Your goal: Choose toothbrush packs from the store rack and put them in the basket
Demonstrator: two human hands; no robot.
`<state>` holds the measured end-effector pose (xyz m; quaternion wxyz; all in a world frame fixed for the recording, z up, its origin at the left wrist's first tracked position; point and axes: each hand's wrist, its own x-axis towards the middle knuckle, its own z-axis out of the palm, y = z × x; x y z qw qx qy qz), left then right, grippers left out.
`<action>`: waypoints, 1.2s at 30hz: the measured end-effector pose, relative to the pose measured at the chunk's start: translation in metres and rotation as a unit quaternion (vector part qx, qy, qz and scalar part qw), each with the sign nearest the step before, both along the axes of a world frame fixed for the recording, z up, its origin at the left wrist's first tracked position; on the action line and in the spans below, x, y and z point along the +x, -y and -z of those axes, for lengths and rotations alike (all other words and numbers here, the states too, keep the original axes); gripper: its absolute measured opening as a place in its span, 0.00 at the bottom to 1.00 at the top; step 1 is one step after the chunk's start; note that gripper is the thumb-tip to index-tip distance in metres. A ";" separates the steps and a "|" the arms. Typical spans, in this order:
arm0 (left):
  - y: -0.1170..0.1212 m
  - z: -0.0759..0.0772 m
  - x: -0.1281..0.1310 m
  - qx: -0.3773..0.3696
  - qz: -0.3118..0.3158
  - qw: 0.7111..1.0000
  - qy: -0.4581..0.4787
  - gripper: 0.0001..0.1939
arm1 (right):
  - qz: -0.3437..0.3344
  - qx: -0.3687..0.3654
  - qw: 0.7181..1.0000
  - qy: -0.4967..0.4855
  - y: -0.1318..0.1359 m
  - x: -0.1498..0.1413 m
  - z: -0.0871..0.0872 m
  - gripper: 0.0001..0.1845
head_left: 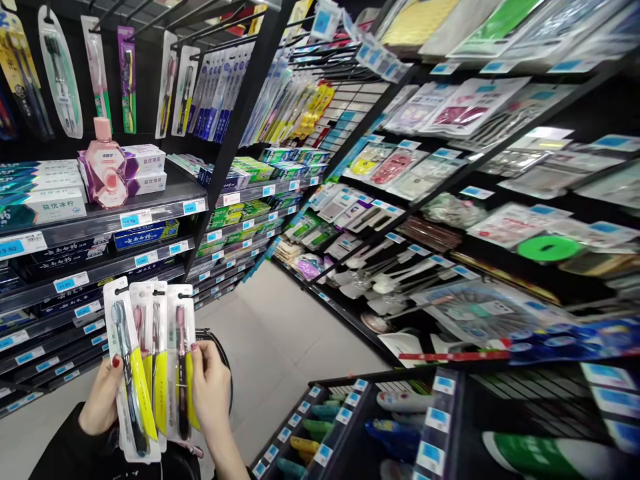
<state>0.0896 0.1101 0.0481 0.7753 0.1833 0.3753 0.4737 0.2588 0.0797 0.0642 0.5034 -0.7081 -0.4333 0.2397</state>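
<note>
Three toothbrush blister packs with yellow cards are fanned upright at the lower left. My left hand grips the leftmost pack from behind, thumb on its front. My right hand is closed on the right edge of the rightmost pack, fingers pinching the card. Behind the packs shows the dark rim of a basket. A black sleeve covers my left wrist.
Shelves of toothpaste boxes and a pink mouthwash bottle line the left, with hanging toothbrushes above. Kitchen tools and packaged goods fill the right racks. A shelf with blue price tags juts in below. A grey tiled aisle runs ahead.
</note>
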 end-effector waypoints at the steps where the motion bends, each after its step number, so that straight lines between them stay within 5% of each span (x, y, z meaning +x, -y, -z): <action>1: 0.001 0.000 0.001 -0.002 0.003 1.000 0.009 0.18 | -0.011 -0.002 1.000 0.003 0.001 -0.006 0.000 0.12; 14: 0.009 0.001 0.003 0.024 -0.012 1.000 0.004 0.17 | -0.050 0.000 0.998 -0.030 -0.001 -0.028 0.006 0.11; 18: 0.011 -0.001 0.004 0.088 0.039 0.993 -0.063 0.15 | -0.086 -0.002 0.996 0.012 0.001 -0.025 0.006 0.10; 22: 0.012 -0.001 0.008 0.127 0.072 0.984 -0.098 0.17 | -0.036 0.100 0.989 0.107 0.010 -0.023 -0.004 0.10; 25: 0.011 0.002 0.010 0.154 0.065 0.975 -0.148 0.18 | -0.116 0.091 0.980 0.137 0.017 -0.030 -0.017 0.08; 30: 0.013 0.001 0.009 0.134 0.014 0.954 -0.268 0.24 | -0.196 -0.024 0.979 -0.046 0.015 -0.040 -0.026 0.12; 32: 0.015 -0.001 0.008 0.103 -0.021 0.945 -0.311 0.29 | -0.220 -0.022 0.969 -0.113 0.013 -0.039 -0.024 0.15; 36: 0.014 -0.006 0.004 0.139 0.010 0.935 -0.325 0.35 | -0.256 0.006 0.939 -0.231 0.012 -0.029 -0.018 0.07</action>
